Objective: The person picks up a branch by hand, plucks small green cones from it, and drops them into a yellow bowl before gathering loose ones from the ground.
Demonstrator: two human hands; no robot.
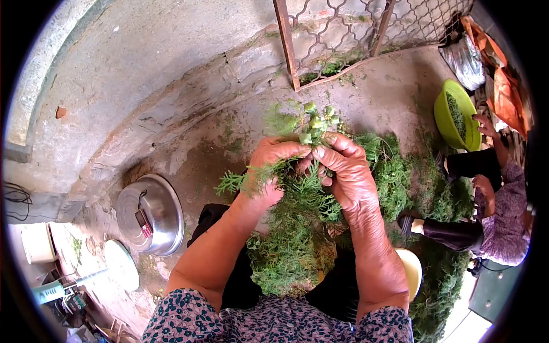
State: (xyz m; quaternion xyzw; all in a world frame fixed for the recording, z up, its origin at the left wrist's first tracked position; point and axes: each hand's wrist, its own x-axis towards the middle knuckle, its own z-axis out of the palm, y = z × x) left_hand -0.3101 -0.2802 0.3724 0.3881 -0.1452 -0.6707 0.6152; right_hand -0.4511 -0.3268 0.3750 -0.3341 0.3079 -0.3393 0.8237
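Up in front of me I hold a leafy arborvitae sprig (309, 191) with a cluster of pale green cones (314, 121) at its top. My left hand (271, 163) is closed around the sprig, its thumb just below the cones. From the other side, the thumb and fingers of my right hand (346, 168) pinch at the base of the cones, close to my left thumb. Some of the fingers are hidden behind foliage. More cut green branches (286, 251) are heaped below, between my knees.
An upturned metal basin (154, 223) with a small red device (144, 224) on it stands left. At right, another person (503, 217) sits beside a lime-green basin (470, 137) holding small green pieces. Branches (392, 177) cover the ground between us. A metal lattice gate (337, 34) stands ahead.
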